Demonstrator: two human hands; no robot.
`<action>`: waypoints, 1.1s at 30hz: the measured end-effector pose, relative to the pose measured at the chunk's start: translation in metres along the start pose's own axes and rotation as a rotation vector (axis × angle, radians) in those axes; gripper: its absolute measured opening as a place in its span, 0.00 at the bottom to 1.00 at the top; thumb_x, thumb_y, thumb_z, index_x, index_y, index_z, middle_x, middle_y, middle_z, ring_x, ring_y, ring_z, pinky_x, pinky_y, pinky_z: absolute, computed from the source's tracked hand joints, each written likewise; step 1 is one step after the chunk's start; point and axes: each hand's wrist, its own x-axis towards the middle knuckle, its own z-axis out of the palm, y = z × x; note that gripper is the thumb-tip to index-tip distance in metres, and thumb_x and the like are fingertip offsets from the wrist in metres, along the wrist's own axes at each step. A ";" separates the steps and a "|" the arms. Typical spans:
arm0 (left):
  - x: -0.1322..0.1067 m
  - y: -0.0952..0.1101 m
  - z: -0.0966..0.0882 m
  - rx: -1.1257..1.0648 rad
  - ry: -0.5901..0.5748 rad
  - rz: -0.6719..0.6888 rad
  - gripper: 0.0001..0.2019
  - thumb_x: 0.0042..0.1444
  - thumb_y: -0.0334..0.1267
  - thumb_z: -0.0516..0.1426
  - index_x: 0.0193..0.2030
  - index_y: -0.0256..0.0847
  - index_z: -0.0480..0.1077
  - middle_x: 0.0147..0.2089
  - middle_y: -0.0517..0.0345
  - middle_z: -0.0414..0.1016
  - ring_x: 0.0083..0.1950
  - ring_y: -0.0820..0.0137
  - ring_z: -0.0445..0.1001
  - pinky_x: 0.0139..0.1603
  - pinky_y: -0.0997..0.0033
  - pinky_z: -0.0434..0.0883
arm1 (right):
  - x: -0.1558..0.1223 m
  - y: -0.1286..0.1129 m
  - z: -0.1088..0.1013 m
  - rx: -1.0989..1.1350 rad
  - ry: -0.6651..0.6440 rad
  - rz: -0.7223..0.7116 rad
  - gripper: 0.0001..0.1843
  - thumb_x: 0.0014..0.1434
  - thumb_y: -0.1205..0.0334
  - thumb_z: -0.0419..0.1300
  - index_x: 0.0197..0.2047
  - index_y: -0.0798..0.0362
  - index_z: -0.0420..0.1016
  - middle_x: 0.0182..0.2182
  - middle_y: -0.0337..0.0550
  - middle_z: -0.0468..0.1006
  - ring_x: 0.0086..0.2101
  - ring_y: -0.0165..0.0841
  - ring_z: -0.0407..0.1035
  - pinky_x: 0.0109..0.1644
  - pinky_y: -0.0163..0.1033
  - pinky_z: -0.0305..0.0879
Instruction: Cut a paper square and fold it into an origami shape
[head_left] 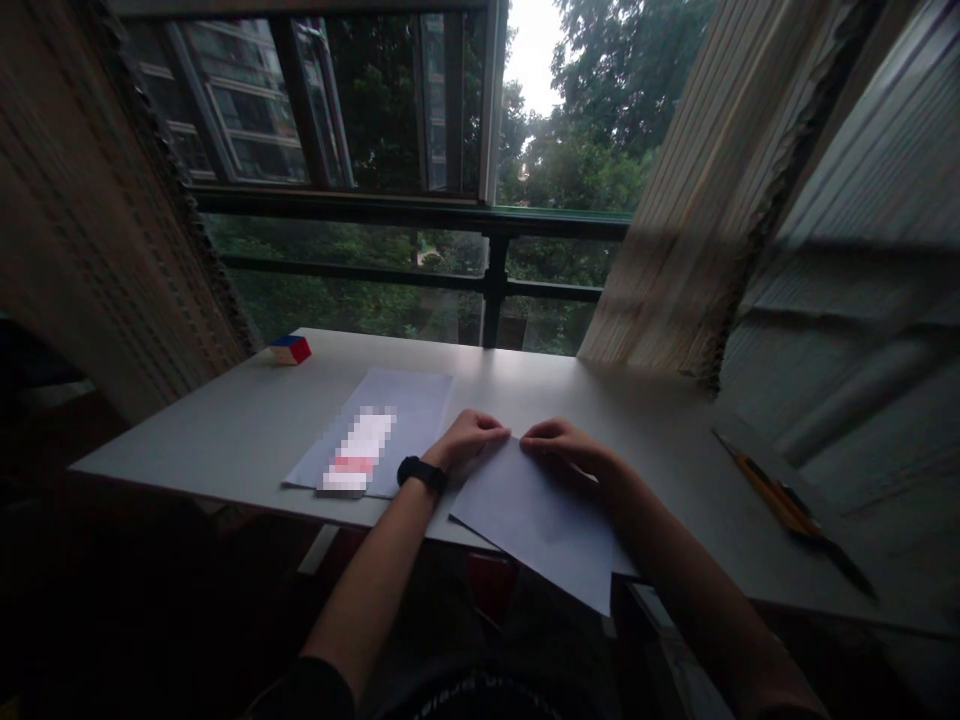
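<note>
A sheet of white paper (536,520) lies turned at an angle, with its near corner hanging past the table's front edge. My left hand (472,435) pinches it close to its far corner, fingers closed. Just to the right, my right hand (562,442) also pinches the paper near that corner, thumb and fingers together. A black watch (422,474) is on my left wrist. To the left, another white sheet (420,400) lies flat, and a phone-shaped thing with a blurred-out white and red face (356,455) rests on it.
The white table (225,430) stands against a window with a dark railing (555,222). A colourful puzzle cube (291,349) sits at the far left corner. Pens or pencils and a yellow tool (772,490) lie at the right. Curtains (667,230) hang on both sides.
</note>
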 end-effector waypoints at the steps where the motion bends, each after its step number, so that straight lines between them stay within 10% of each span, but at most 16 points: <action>1: 0.002 -0.002 -0.001 -0.006 0.040 0.006 0.18 0.41 0.49 0.61 0.25 0.31 0.73 0.16 0.63 0.61 0.19 0.79 0.55 0.19 0.77 0.50 | 0.001 0.002 -0.001 0.001 0.006 -0.001 0.24 0.43 0.45 0.62 0.31 0.60 0.73 0.18 0.35 0.62 0.20 0.23 0.54 0.22 0.31 0.45; 6: 0.005 -0.004 -0.002 -0.032 0.170 0.025 0.18 0.39 0.47 0.62 0.26 0.30 0.74 0.20 0.59 0.67 0.22 0.77 0.60 0.21 0.76 0.53 | 0.001 0.006 -0.007 0.021 0.043 -0.009 0.21 0.44 0.47 0.62 0.31 0.59 0.74 0.17 0.35 0.63 0.19 0.23 0.54 0.21 0.31 0.46; 15: -0.002 0.002 0.000 0.014 -0.004 0.033 0.16 0.38 0.46 0.62 0.27 0.32 0.76 0.25 0.53 0.73 0.26 0.72 0.66 0.28 0.74 0.60 | -0.004 0.001 -0.006 0.005 -0.036 -0.009 0.19 0.45 0.49 0.62 0.30 0.59 0.75 0.17 0.35 0.63 0.18 0.22 0.53 0.21 0.31 0.44; 33: 0.004 -0.004 -0.008 -0.011 0.221 -0.003 0.15 0.36 0.45 0.63 0.24 0.32 0.75 0.23 0.56 0.72 0.25 0.74 0.65 0.26 0.75 0.59 | -0.026 0.018 -0.060 0.025 -0.004 0.121 0.17 0.40 0.53 0.66 0.27 0.61 0.76 0.16 0.36 0.65 0.18 0.22 0.55 0.20 0.31 0.45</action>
